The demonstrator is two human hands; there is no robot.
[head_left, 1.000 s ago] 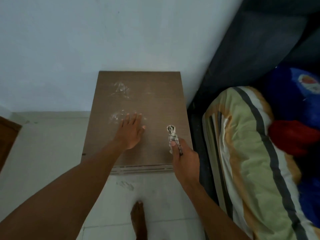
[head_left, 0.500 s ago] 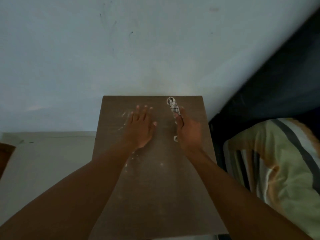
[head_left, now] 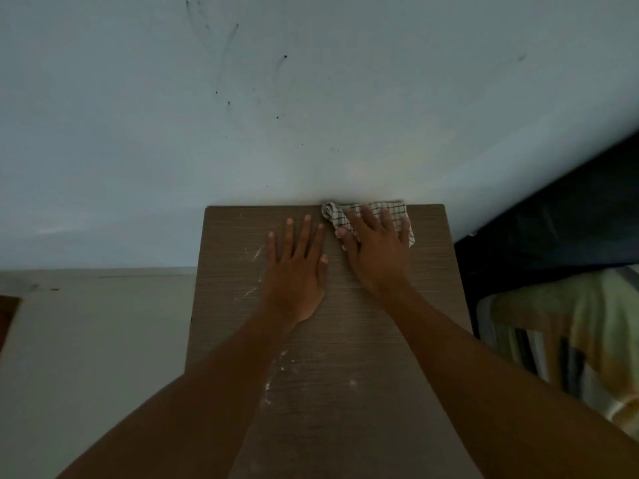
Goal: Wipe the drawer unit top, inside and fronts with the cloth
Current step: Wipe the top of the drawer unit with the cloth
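Drawer unit top (head_left: 345, 340): I see a brown wood-grain surface from above, its far edge against the pale wall (head_left: 242, 115). Only the top shows; I cannot see the drawers or fronts.

Cloth (head_left: 387, 210): a white cloth with a dark check lies spread at the far edge of the top, right of centre, touching or nearly touching the wall. Its left end is bunched into a small roll.

Right hand (head_left: 377, 250): I see it palm down on the cloth, fingers (head_left: 370, 216) extended and spread, pressing the fabric flat to the wood rather than curling round it. The thumb lies at the cloth's near-left edge.

Left hand (head_left: 297, 271): flat on the bare wood just beside the right hand, fingers straight and slightly apart, holding nothing. It does not touch the cloth.

Dust marks (head_left: 254, 271): I see whitish streaks and specks on the top, left of the left hand and nearer me beside the left forearm.

Floor (head_left: 93, 333): pale, to the left of the unit.

Bedding (head_left: 570, 340): striped yellow-green fabric lies to the right, blurred, with a dark surface behind it.
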